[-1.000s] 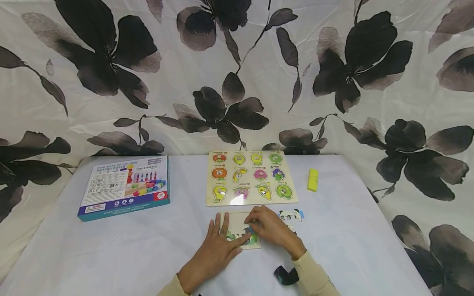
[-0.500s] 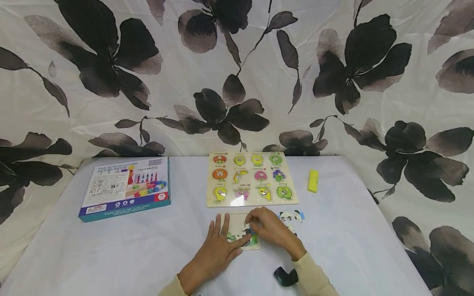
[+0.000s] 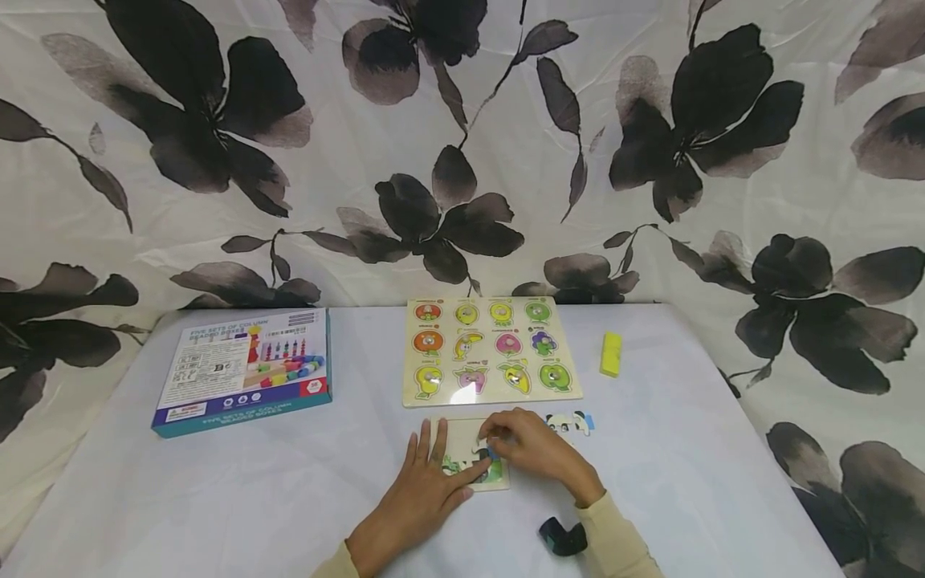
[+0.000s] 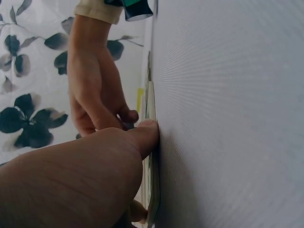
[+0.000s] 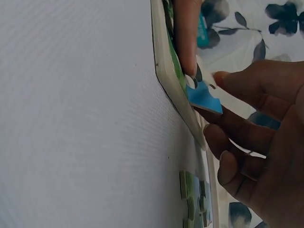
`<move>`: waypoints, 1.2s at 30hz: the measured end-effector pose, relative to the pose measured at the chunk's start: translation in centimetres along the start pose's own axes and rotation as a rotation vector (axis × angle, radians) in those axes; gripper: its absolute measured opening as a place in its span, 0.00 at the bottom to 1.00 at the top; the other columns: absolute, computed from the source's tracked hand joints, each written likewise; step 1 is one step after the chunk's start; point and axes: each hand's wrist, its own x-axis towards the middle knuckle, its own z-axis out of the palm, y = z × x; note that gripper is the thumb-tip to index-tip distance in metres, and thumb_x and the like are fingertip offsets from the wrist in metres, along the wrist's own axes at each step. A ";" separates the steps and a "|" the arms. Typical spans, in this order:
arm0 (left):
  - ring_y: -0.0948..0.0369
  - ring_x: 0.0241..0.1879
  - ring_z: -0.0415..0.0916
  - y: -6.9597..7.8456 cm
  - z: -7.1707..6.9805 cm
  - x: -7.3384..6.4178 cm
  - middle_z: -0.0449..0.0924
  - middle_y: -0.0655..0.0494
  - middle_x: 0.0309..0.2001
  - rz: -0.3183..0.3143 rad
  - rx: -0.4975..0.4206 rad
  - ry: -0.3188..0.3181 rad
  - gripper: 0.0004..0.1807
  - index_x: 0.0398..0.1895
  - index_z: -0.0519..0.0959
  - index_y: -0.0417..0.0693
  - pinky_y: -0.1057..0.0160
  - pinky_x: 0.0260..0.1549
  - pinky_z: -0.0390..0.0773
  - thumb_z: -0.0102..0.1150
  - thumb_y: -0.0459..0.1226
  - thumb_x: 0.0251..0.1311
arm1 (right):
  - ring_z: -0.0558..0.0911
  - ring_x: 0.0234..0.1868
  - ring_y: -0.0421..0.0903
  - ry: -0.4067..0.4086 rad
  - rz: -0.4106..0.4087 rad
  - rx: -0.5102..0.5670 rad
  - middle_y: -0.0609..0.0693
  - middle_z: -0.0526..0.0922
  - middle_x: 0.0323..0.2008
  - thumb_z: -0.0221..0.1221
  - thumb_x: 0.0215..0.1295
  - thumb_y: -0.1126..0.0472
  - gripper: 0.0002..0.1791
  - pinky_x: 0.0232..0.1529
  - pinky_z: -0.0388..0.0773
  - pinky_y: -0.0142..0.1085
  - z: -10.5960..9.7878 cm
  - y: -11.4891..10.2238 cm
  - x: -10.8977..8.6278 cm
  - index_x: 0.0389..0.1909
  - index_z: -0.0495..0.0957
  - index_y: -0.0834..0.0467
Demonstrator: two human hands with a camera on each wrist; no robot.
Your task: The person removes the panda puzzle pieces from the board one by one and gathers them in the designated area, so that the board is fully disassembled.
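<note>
My left hand lies with straight fingers across the left side of a small wooden puzzle board. Its index finger presses on the pieces set in the board's lower part. In the left wrist view, the thumb rests at the board's near edge. My right hand pinches a blue panda jigsaw piece between thumb and fingers, tilted over the board's right side. Loose panda jigsaw pieces lie just right of that hand, partly hidden behind it.
A fruit puzzle board lies directly behind the small board. To the left is a beaded-toy box; at the back right stands a yellow block. A black device sits beside the right wrist. A floral cloth hangs behind the table.
The right hand has shifted slightly to the right and toward me, covering more of the loose pieces. The left hand has stayed in place on the board.
</note>
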 end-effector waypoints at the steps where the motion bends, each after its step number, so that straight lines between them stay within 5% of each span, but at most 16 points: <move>1: 0.27 0.69 0.35 0.0 0.0 0.0 0.42 0.25 0.71 0.003 0.002 0.004 0.23 0.68 0.65 0.77 0.32 0.63 0.49 0.42 0.52 0.71 | 0.76 0.36 0.37 -0.006 -0.004 0.007 0.43 0.82 0.34 0.59 0.64 0.66 0.06 0.42 0.75 0.35 -0.1 0.0 0.0 0.39 0.82 0.55; 9: 0.26 0.68 0.37 0.1 -0.1 -0.1 0.44 0.22 0.70 0.028 0.005 0.044 0.23 0.68 0.66 0.75 0.31 0.62 0.49 0.44 0.50 0.71 | 0.75 0.34 0.37 -0.015 0.007 0.038 0.42 0.83 0.35 0.61 0.60 0.68 0.11 0.40 0.74 0.33 -0.3 0.4 -0.3 0.43 0.83 0.55; 26: 0.27 0.69 0.35 0.0 -0.1 0.0 0.43 0.23 0.70 0.011 -0.010 0.000 0.23 0.68 0.64 0.76 0.30 0.62 0.48 0.43 0.52 0.70 | 0.74 0.33 0.37 0.014 0.044 0.047 0.43 0.84 0.38 0.61 0.63 0.66 0.11 0.38 0.74 0.31 -0.2 0.4 -0.4 0.44 0.85 0.54; 36: 0.27 0.69 0.34 -0.1 0.0 0.0 0.42 0.23 0.70 0.008 -0.031 0.004 0.23 0.67 0.65 0.76 0.30 0.63 0.46 0.43 0.52 0.70 | 0.76 0.30 0.38 0.050 0.065 0.103 0.40 0.80 0.30 0.62 0.62 0.64 0.08 0.36 0.76 0.31 -0.1 1.1 -0.3 0.41 0.84 0.53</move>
